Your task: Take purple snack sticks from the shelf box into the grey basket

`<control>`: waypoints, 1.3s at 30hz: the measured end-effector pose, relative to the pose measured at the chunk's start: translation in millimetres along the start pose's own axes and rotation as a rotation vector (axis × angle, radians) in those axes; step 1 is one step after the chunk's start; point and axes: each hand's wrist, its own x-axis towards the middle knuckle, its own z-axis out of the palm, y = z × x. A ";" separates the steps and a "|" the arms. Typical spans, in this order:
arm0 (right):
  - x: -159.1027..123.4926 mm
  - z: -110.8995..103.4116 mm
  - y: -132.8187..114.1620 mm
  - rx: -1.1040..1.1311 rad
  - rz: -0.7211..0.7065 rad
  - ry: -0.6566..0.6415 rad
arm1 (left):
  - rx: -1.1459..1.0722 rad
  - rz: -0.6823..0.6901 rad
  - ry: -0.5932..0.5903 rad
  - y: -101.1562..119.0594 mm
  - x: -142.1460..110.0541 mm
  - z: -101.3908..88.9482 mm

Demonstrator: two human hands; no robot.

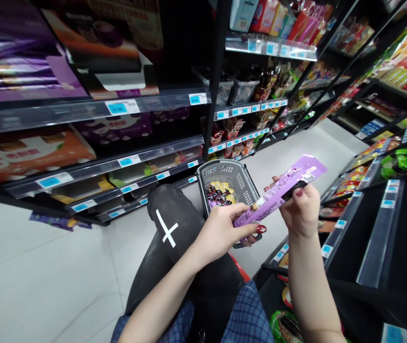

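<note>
A long, flat purple packet with printed text and a dark patch is stretched between my two hands, tilted up to the right. My left hand pinches its lower end between thumb and fingers. Near the upper end, my right hand grips it, thumb on the printed face and fingers behind. Beneath the packet stands a grey shopping basket on the floor. Small yellow, dark and purple wrapped pieces lie inside the basket; the hands and packet hide part of it.
Black shelving with boxed goods and price tags rises on the left. Another shelf stands close on the right. My bent knee is beside the basket. A purple packet lies on the floor by the left shelf's base.
</note>
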 end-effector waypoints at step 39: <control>-36.1 22.2 41.8 0.275 0.361 0.185 | 0.465 -0.016 0.279 17.3 -8.6 -75.9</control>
